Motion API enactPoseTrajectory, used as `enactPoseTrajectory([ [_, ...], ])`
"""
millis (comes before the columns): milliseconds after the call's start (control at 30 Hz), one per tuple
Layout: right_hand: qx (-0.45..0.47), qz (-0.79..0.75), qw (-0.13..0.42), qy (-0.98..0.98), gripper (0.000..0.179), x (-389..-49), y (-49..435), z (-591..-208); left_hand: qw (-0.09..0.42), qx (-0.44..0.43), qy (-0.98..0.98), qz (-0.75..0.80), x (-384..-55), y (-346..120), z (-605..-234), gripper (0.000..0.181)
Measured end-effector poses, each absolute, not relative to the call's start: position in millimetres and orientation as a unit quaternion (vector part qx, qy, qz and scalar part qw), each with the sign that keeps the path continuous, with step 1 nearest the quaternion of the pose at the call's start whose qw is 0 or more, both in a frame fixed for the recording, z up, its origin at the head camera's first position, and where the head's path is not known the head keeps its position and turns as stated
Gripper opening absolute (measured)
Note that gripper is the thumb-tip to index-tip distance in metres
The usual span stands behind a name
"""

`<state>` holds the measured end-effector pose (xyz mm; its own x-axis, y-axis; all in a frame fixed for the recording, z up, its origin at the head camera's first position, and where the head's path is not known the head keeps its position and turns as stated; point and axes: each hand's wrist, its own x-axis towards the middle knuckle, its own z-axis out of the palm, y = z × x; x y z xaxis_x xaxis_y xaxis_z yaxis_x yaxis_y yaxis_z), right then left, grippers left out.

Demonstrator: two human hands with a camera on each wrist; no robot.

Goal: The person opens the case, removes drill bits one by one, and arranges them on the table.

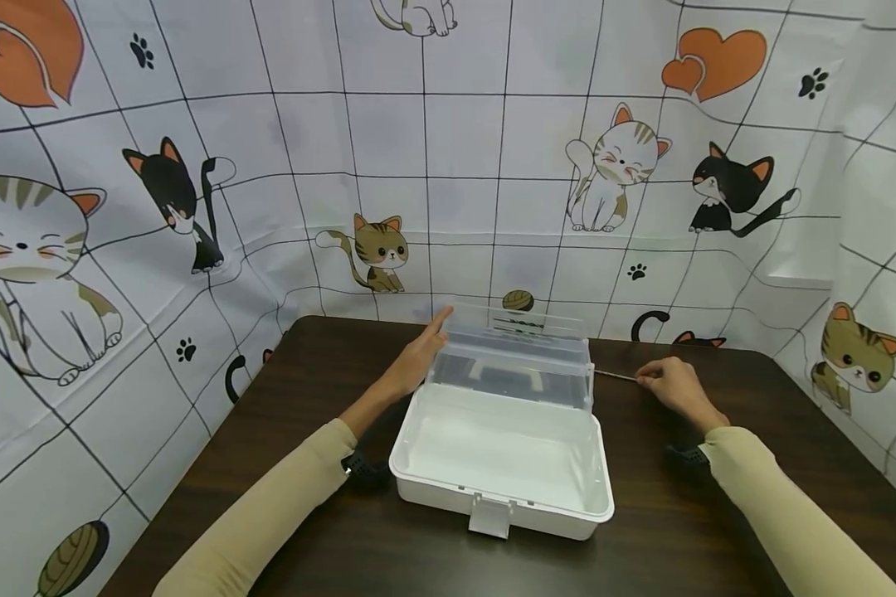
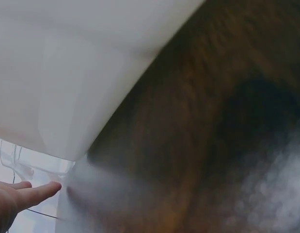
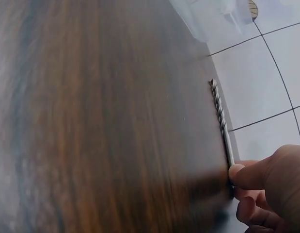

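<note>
A white plastic storage box stands on the dark table with its clear lid tipped back. Its white latch hangs at the front. My left hand is at the left edge of the lid, index finger extended along it; in the left wrist view the fingers are straight beside the clear plastic. To the right of the lid, my right hand pinches a drill bit by one end between thumb and fingertips. The right wrist view shows the spiral-fluted end of the drill bit pointing away from the hand.
The dark wooden table extends around the box. A white sheet with printed cats and grid lines hangs behind it and along both sides. Dark wrist straps show at both sleeves.
</note>
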<state>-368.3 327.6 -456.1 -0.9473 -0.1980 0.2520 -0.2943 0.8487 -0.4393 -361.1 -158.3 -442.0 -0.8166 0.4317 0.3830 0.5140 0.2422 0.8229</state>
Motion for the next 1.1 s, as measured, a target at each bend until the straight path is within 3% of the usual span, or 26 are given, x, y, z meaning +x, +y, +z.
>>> enactPoseTrajectory([
  [233, 0.081, 0.232, 0.074, -0.966, 0.024, -365, 308, -448, 0.037, -0.299, -0.794, -0.528, -361, -155, -446, 0.054],
  [300, 0.071, 0.240, 0.100, -0.963, 0.026, -364, 297, -436, 0.036, -0.298, -0.795, -0.526, -361, -154, -447, 0.053],
  [467, 0.090, 0.293, 0.225, -0.925, 0.029, -365, 254, -395, 0.036, -0.296, -0.797, -0.526, -355, -154, -438, 0.053],
  [567, 0.162, 0.311, 0.244, -0.904, 0.026, -365, 228, -374, 0.033, -0.300, -0.800, -0.518, -345, -153, -423, 0.054],
  [767, 0.316, 0.232, 0.129, -0.911, 0.021, -368, 189, -344, 0.038, -0.295, -0.808, -0.508, -332, -153, -406, 0.055],
  [967, 0.344, 0.202, 0.034, -0.916, 0.018, -382, 188, -333, 0.043, -0.292, -0.802, -0.519, -334, -148, -410, 0.053],
  [1100, 0.357, 0.215, 0.002, -0.909, 0.017, -390, 188, -333, 0.040, -0.285, -0.800, -0.526, -331, -148, -410, 0.053],
])
